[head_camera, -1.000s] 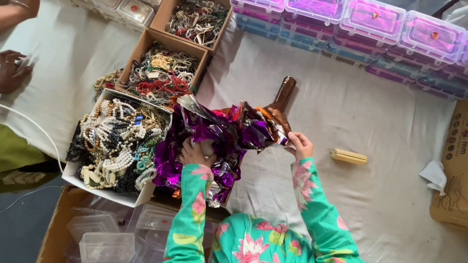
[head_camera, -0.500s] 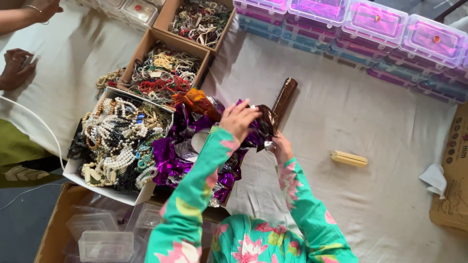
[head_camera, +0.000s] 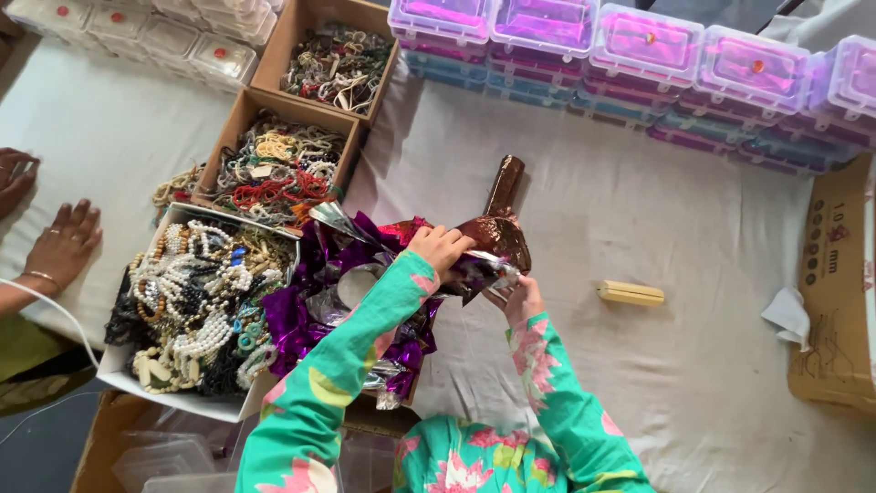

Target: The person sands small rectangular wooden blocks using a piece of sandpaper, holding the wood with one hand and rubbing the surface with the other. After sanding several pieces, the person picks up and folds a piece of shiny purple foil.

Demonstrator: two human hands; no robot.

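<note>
Hands both on a crumpled copper-brown foil sheet [head_camera: 491,239], wrapped over something with a neck-like end sticking up; what's inside can't be told. Left hand [head_camera: 440,250] reaches across from above, fingers curled onto the foil's near edge, grasping it. Right hand [head_camera: 518,297] is under the foil, clenched on its lower edge. Both sleeves green with pink floral print.

Foil sits over the white cloth-covered bench [head_camera: 639,228], just right of a pile of shiny purple foil sheets [head_camera: 310,319]. Left of that pile: white tray of mixed bead necklaces [head_camera: 187,306]. Beyond the pile: two brown cardboard boxes of tangled beads [head_camera: 278,169]. Small pale yellow block [head_camera: 630,293] lies right of the foil, apart from it. Row of clear purple-tinted lidded plastic boxes [head_camera: 639,46] along the bench's far edge. Another person's hands [head_camera: 59,242] rest at the left edge.
</note>
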